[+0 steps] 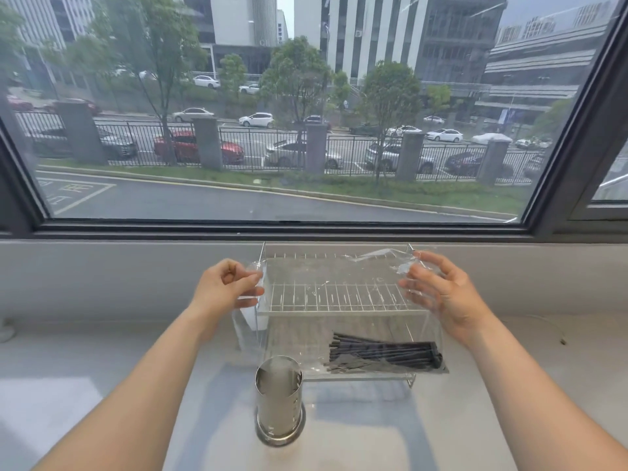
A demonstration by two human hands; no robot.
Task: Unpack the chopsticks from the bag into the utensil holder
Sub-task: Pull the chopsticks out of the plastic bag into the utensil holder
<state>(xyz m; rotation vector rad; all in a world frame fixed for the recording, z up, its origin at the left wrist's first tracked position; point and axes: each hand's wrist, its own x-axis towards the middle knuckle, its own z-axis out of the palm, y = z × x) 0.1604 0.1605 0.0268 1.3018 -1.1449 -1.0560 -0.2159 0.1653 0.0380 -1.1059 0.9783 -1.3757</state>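
Windowsill counter (102, 368): hands (227, 287) (441, 294) pinch bag (339, 290) edges; chopsticks (384, 353) sag inside.

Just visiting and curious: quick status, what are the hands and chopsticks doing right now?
Left hand and right hand hold the clear bag up by its top corners. Chopsticks bunched at its bottom. Utensil holder empty in front. Wire rack behind.

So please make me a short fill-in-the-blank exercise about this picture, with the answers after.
1. Both hands hold up a clear plastic ____.
2. The dark chopsticks lie at the ____ of the bag.
3. The metal utensil holder stands upright and looks ____ inside.
4. Behind the bag stands a white wire ____.

Answers: bag; bottom; empty; rack
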